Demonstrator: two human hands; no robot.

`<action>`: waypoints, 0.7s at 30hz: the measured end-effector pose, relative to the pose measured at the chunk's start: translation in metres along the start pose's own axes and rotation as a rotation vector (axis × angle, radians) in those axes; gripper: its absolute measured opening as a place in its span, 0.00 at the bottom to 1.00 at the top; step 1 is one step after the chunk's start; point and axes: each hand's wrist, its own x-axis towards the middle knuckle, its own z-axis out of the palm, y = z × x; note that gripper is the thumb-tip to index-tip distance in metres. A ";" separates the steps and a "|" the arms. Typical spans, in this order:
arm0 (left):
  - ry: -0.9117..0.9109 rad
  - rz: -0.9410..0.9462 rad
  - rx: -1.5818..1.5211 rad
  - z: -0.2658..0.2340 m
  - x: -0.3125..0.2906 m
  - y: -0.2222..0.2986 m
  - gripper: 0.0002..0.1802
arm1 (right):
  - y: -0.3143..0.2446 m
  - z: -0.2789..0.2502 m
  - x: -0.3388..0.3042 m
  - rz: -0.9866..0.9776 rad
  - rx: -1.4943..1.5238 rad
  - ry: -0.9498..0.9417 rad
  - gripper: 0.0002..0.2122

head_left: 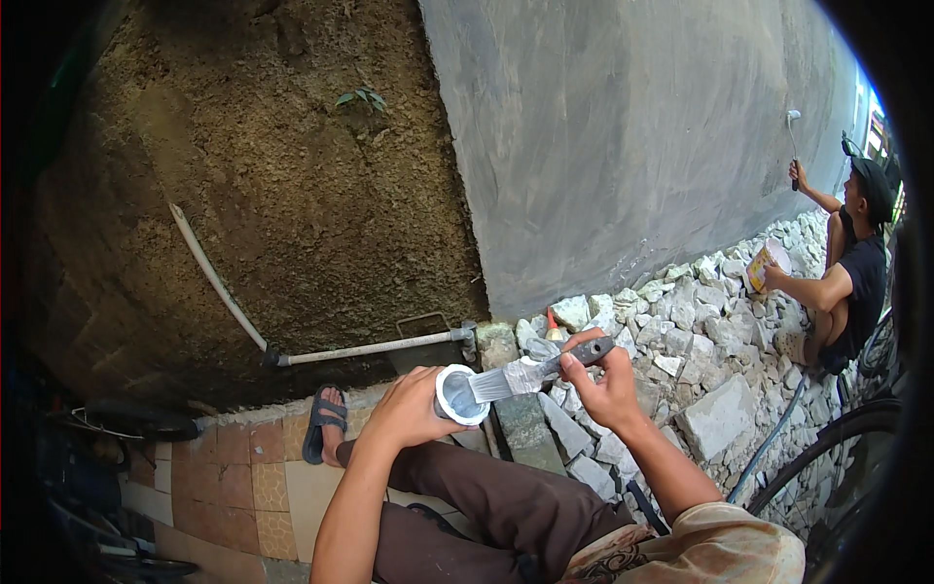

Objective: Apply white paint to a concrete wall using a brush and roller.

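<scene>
Two hands show in our head view, each clamped on something: our left hand wraps around a white cup, grey inside, and our right hand grips a flat paintbrush by its dark handle, bristle tips at the cup's rim. To our right, near a grey wall, a crouching co-worker holds a paint roller and a container whose yellow-and-red label we find too small to read.
</scene>
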 end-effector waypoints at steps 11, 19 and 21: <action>-0.023 0.005 0.042 0.004 0.002 -0.003 0.41 | -0.006 0.004 0.000 -0.091 -0.068 -0.006 0.04; -0.014 0.000 0.003 0.000 0.001 -0.005 0.43 | -0.017 0.004 0.003 -0.174 -0.090 -0.012 0.02; -0.002 0.003 0.006 -0.001 0.001 -0.006 0.43 | -0.019 0.004 0.003 -0.148 -0.059 -0.006 0.02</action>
